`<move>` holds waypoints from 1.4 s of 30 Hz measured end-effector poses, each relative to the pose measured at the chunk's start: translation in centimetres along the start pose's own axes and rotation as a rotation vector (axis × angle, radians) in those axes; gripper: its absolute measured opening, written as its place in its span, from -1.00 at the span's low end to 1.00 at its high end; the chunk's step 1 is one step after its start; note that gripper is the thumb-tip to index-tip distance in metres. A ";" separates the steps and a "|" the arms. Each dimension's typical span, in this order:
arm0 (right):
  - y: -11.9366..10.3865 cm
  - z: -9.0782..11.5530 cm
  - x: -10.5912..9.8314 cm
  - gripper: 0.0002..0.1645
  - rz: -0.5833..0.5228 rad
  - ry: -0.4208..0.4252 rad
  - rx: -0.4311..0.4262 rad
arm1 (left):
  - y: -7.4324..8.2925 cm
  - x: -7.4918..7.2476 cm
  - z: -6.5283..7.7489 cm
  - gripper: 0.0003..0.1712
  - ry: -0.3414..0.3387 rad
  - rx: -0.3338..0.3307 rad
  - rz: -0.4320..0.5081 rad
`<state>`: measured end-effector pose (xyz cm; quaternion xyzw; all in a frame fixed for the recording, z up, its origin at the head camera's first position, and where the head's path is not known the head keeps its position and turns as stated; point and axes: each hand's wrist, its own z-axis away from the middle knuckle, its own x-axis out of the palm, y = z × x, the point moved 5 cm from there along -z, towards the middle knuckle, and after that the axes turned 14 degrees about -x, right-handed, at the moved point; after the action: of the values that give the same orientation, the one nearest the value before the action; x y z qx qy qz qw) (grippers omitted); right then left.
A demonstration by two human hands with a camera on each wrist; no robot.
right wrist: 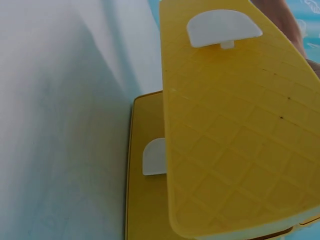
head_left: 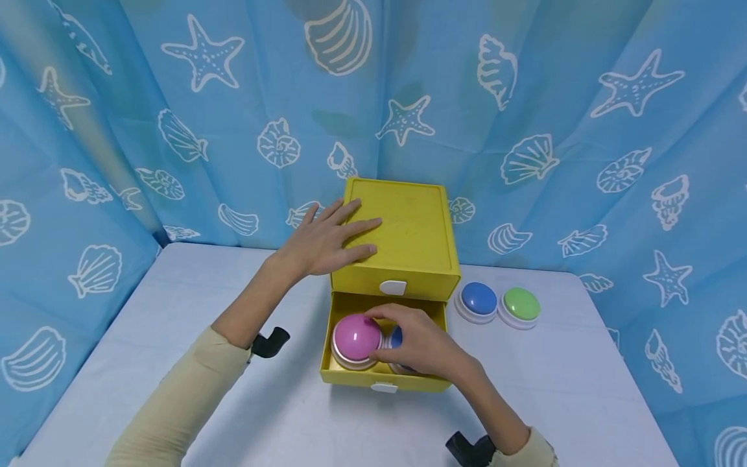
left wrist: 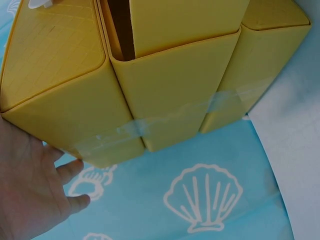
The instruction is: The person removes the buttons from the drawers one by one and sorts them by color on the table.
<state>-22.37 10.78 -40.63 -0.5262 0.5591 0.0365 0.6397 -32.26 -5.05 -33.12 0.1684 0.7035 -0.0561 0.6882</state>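
A yellow drawer cabinet stands on the table with one drawer pulled out. On the cabinet's top rests my left hand, fingers spread flat toward the left edge. In the left wrist view that hand shows beside the yellow casing. My right hand reaches over the drawer and pinches a pink dome push button with a white base, index finger and thumb at its right side. Partly hidden under the right hand is a blue dome button in the drawer. The right wrist view shows the patterned drawer front.
On the table right of the cabinet sit another blue dome button and a green one, side by side. A blue shell-print curtain hangs behind and around the white table. White tab handles mark the drawer fronts.
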 end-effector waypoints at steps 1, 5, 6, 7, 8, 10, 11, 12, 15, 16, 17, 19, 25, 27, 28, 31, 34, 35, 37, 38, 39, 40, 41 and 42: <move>0.0 -0.1 0.1 -0.28 0.004 -0.008 0.003 | 0.0 0.0 0.0 -0.25 0.000 0.001 0.003; 0.2 -0.4 0.5 -0.24 0.019 -0.041 0.007 | 0.1 0.0 0.0 -0.25 -0.006 0.003 0.008; 0.2 -0.5 0.6 -0.23 0.024 -0.047 0.005 | 0.1 0.0 0.0 -0.25 -0.008 0.002 0.007; 0.3 -0.6 0.6 -0.23 0.028 -0.050 0.004 | 0.0 0.0 0.0 -0.25 -0.008 0.003 0.008; 0.3 -0.7 0.6 -0.22 0.035 -0.053 0.003 | 0.0 0.0 0.0 -0.26 -0.009 0.002 0.008; 0.4 -0.9 0.7 -0.21 0.048 -0.060 0.001 | 0.0 0.0 0.0 -0.26 -0.008 0.001 0.006; 0.5 -1.0 0.8 -0.20 0.053 -0.065 0.002 | 0.0 0.0 0.0 -0.26 -0.008 0.000 0.006; 0.5 -1.1 0.8 -0.19 0.059 -0.072 0.003 | 0.0 0.0 0.0 -0.26 -0.009 -0.001 0.006; 0.7 -1.5 0.9 -0.17 0.074 -0.100 -0.007 | 0.0 0.0 -0.1 -0.26 -0.011 -0.005 0.002; 0.7 -1.6 1.0 -0.16 0.077 -0.110 -0.010 | 0.0 0.0 -0.1 -0.26 -0.013 -0.005 0.003; 0.8 -1.7 1.0 -0.14 0.077 -0.121 -0.015 | 0.0 0.0 -0.1 -0.26 -0.013 -0.006 0.002; 0.8 -1.9 1.1 -0.14 0.074 -0.140 -0.028 | 0.0 0.0 -0.1 -0.26 -0.011 -0.005 0.001; 1.1 -2.6 1.5 -0.06 0.088 -0.206 -0.054 | 0.1 0.0 0.0 -0.26 -0.010 -0.001 -0.001; 1.1 -2.7 1.6 -0.02 0.095 -0.232 -0.057 | 0.1 -0.1 0.0 -0.26 -0.009 0.000 -0.003; 1.1 -2.8 1.7 -0.01 0.094 -0.244 -0.059 | 0.0 -0.1 0.0 -0.26 -0.011 -0.002 -0.004; 1.1 -3.1 1.8 0.00 0.085 -0.265 -0.068 | 0.0 0.0 0.1 -0.25 -0.012 -0.005 0.002; 1.0 -3.2 1.8 -0.02 0.077 -0.270 -0.069 | -0.1 0.0 0.1 -0.25 -0.015 -0.007 0.012; 1.0 -3.3 1.8 -0.03 0.079 -0.269 -0.066 | 0.0 0.0 0.1 -0.25 -0.015 -0.006 0.014; 1.0 -3.2 1.8 -0.04 0.079 -0.265 -0.059 | 0.0 0.0 0.1 -0.25 -0.013 -0.006 0.013; 1.0 -3.2 1.8 -0.04 0.080 -0.261 -0.057 | 0.0 0.0 0.0 -0.25 -0.012 -0.005 0.013; 1.0 -3.2 1.7 -0.04 0.080 -0.255 -0.056 | 0.0 0.0 0.0 -0.25 -0.013 -0.005 0.013; 1.0 -3.1 1.7 -0.04 0.080 -0.250 -0.055 | 0.0 0.0 0.0 -0.26 -0.013 -0.004 0.013; 0.9 -3.1 1.6 -0.03 0.079 -0.243 -0.055 | 0.0 0.0 0.0 -0.26 -0.014 -0.005 0.011; 0.8 -3.0 1.5 -0.02 0.076 -0.234 -0.056 | 0.0 0.0 0.0 -0.26 -0.013 -0.005 0.009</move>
<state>-24.36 8.19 -41.73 -0.5144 0.4989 0.1373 0.6839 -32.29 -5.05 -33.15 0.1694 0.6982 -0.0525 0.6936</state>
